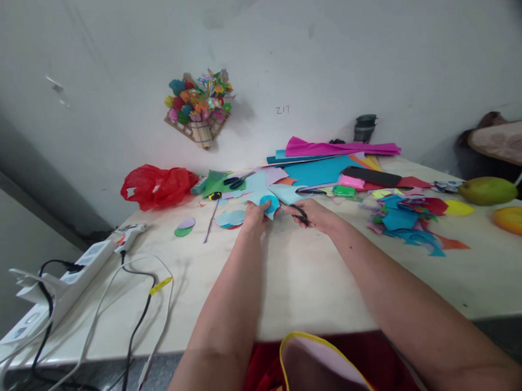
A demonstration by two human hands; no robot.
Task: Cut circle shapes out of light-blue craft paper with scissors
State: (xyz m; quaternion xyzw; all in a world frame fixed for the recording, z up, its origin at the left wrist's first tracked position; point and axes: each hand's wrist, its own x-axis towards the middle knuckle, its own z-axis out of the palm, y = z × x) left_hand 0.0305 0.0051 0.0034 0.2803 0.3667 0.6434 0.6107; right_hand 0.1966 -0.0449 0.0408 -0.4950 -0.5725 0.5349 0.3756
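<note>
My left hand [255, 214] pinches a piece of blue paper [269, 205] with a rounded edge, held just above the table. In my right hand [313, 213] are black-handled scissors [299, 214], their blades pointing left at the blue paper. Whether the blades are touching the paper is hard to make out. Light blue paper circles [230, 219] lie just left of my left hand. Farther left, a lilac circle [186, 223] partly covers a green one [178, 232]. Behind my hands spread light blue paper sheets [290, 192].
A red plastic bag [158, 187] sits at the back left, near a second pair of scissors [233, 182]. Paper scraps [404, 219] are heaped at right, beside a green mango [488, 190] and a yellow one [519, 221]. A white power strip [78, 274] with cables occupies the left edge.
</note>
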